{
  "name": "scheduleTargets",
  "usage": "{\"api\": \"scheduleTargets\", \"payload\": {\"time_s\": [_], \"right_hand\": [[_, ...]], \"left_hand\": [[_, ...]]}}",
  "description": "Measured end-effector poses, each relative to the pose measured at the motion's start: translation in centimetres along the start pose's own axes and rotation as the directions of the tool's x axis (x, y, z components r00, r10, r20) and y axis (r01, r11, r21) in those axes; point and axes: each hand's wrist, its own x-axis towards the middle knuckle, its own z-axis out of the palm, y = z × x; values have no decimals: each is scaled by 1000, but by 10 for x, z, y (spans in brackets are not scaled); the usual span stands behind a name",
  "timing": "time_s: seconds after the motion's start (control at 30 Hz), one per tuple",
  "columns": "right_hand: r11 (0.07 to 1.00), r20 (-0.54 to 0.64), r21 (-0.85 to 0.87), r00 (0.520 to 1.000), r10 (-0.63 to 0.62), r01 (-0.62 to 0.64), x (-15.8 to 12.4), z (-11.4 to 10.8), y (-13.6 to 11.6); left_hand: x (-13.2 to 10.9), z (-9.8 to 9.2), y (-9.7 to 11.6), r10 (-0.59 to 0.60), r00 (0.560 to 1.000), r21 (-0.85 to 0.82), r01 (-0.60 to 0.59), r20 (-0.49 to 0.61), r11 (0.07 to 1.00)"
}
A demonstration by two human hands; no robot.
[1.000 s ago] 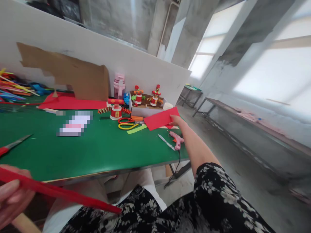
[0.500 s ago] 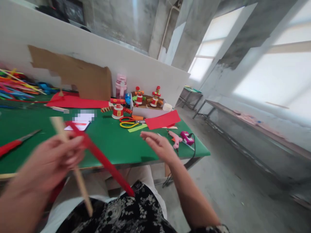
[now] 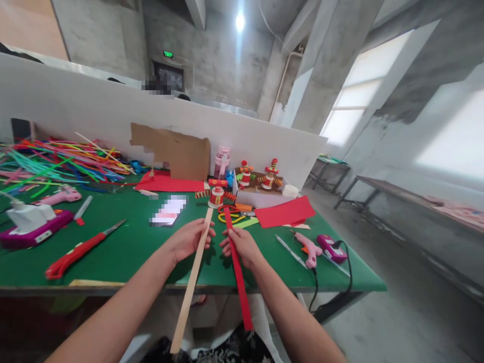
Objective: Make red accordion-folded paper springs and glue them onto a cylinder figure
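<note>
My left hand (image 3: 192, 239) is closed on a long tan paper strip (image 3: 191, 290), gripping it near its far end. A matching red paper strip (image 3: 240, 287) is pinched in my right hand (image 3: 244, 246). Both strips slant down past the table's front edge toward my lap, apart from each other. Just beyond the hands stands a small red and white figure (image 3: 216, 197) with folded-paper arms. Beside it lie scissors with red and yellow handles (image 3: 231, 218).
Red paper sheets (image 3: 285, 212) and a pink glue gun (image 3: 310, 250) lie to the right on the green table (image 3: 143, 257). Red-handled scissors (image 3: 77, 254), a phone (image 3: 169, 210) and a pile of coloured pipe cleaners (image 3: 64, 164) are leftward. Two more figures stand in a box (image 3: 260, 198).
The red strip, earlier held with the tan one in my left hand, is now in my right hand. Both hands have come close together, and the view has turned left.
</note>
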Motion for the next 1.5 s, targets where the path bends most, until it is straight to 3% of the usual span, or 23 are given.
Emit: {"api": "scheduleTargets", "payload": {"time_s": [0.1, 0.2, 0.3, 0.4, 0.5, 0.7, 0.87, 1.0, 1.13, 1.23, 1.33, 1.43, 1.5], "right_hand": [[998, -204, 45, 978, -34, 44, 42, 7, -18], [993, -219, 85, 974, -57, 78, 71, 11, -22], [996, -35, 86, 999, -27, 30, 80, 4, -15], [999, 168, 30, 986, 10, -15, 77, -11, -8], [1000, 206, -17, 978, 20, -16, 70, -25, -5], [996, 276, -93, 961, 16, 11, 51, -39, -9], [971, 437, -239, 890, 129, -24, 33, -43, -22], [983, 295, -184, 954, 59, -4, 36, -32, -33], [998, 166, 23, 984, -69, 66, 43, -11, -41], [1000, 179, 12, 983, -27, 26, 42, 4, -34], [998, 107, 69, 994, 7, -14, 41, 15, -14], [975, -42, 221, 999, -6, 15, 43, 22, 4], [957, -139, 283, 990, -24, 63, 46, 26, 10]], "left_hand": [[28, 5, 17, -13, 1000, 108, 10, 28, 994], [54, 3, 24, 22, 997, 172, -35, 77, 985], [70, -13, 21, 23, 988, 220, -57, 152, 974], [74, -32, 14, -22, 974, 275, -42, 227, 961], [76, -39, 13, -36, 974, 292, -32, 226, 956], [81, -38, 14, -42, 991, 357, -8, 130, 934], [78, -31, 7, -56, 978, 326, -13, 202, 945], [75, -25, 4, -60, 965, 301, -20, 256, 954], [77, -32, 11, 47, 988, 334, -95, 150, 938], [83, -40, 14, 98, 990, 472, -137, 105, 871], [90, -42, 13, 132, 991, 544, -125, 28, 830], [92, -41, 17, 359, 933, 599, -269, -34, 754], [88, -41, 21, 473, 881, 561, -389, -4, 731]]}}
